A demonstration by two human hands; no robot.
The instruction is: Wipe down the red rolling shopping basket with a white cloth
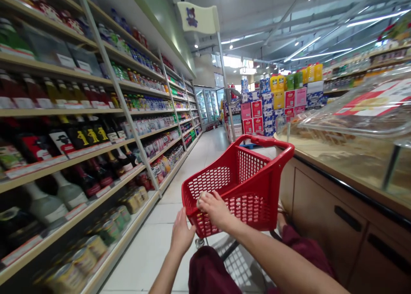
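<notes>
A red plastic shopping cart (250,200) with a perforated basket stands close in front of me, its handle at the far right end. My left hand (182,232) grips the basket's near left corner, fingers along the outer side and thumb on the near face. On the rim just right of that corner, my right hand (215,209) presses a small pale wad (201,198), perhaps cloth or tissue, under curled fingers. Most of the wad is covered by the hand, so its kind is unclear. The part of the basket floor that shows bears no goods.
Shelves of bottles and cans (109,157) run along the left. At right stands a wooden counter (324,200) with covered food trays (359,110). Stacked drink cartons (257,114) and a flag on a pole (197,18) are beyond the cart. White floor tiles (147,242) lie between.
</notes>
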